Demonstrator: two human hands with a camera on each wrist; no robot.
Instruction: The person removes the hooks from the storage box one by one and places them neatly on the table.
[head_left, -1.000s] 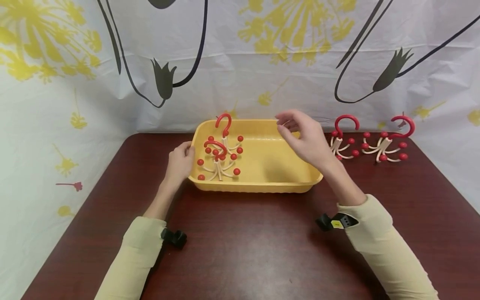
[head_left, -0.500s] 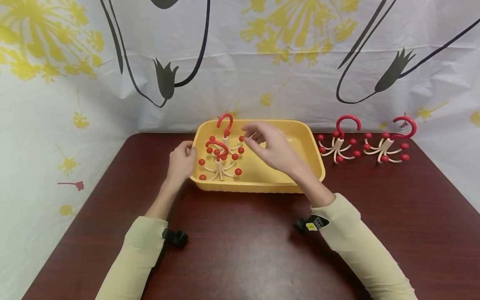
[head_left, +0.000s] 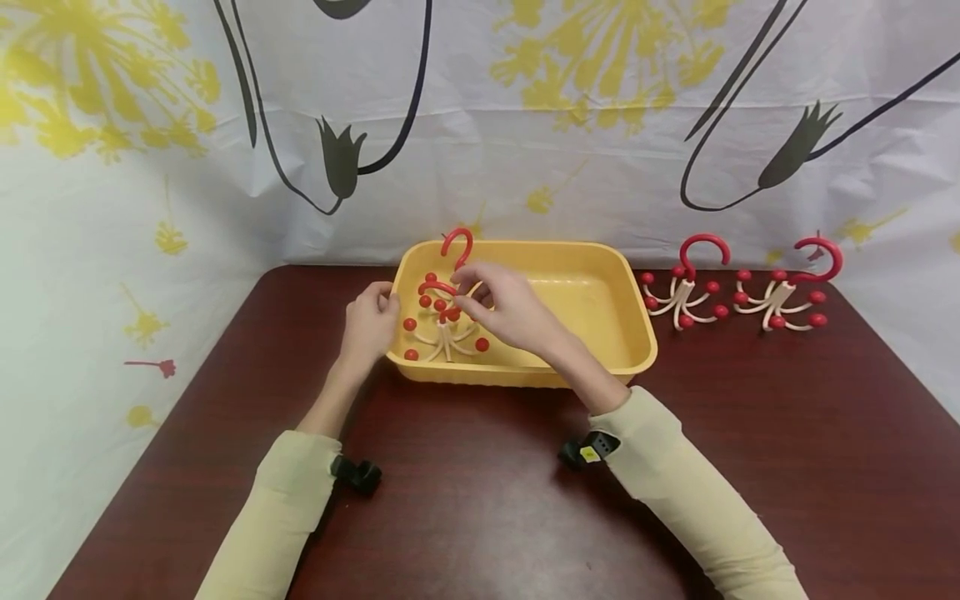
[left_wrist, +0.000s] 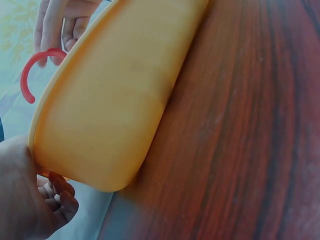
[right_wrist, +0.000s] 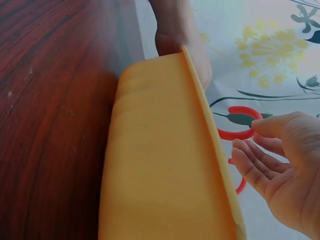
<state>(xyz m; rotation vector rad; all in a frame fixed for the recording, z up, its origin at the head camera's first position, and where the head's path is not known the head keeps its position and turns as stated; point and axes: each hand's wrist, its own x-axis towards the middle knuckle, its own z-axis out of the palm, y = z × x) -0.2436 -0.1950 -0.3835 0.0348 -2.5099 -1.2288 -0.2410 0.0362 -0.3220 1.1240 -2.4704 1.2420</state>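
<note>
My left hand (head_left: 369, 323) grips the left rim of a yellow plastic tub (head_left: 585, 312); the left wrist view shows fingers (left_wrist: 65, 197) curled at its end wall. Inside the tub's left half stand two hook hangers, each with a red hook and cream prongs tipped with red balls. My right hand (head_left: 513, 308) reaches over the tub to the front hanger (head_left: 444, 337), thumb and fingers apart. In the right wrist view its fingertips are right at the red hook (right_wrist: 239, 134). The rear hanger (head_left: 459, 240) is partly hidden behind the front one and the hand.
Two more hook hangers, one nearer (head_left: 684, 293) and one farther right (head_left: 778, 296), stand on the dark wood table (head_left: 480, 500) beside the tub. A white patterned cloth (head_left: 585, 183) hangs behind the table's back edge.
My right hand has moved left from over the tub's right side to the front hanger's hook. My left hand has stayed on the rim, and the hangers have kept their places.
</note>
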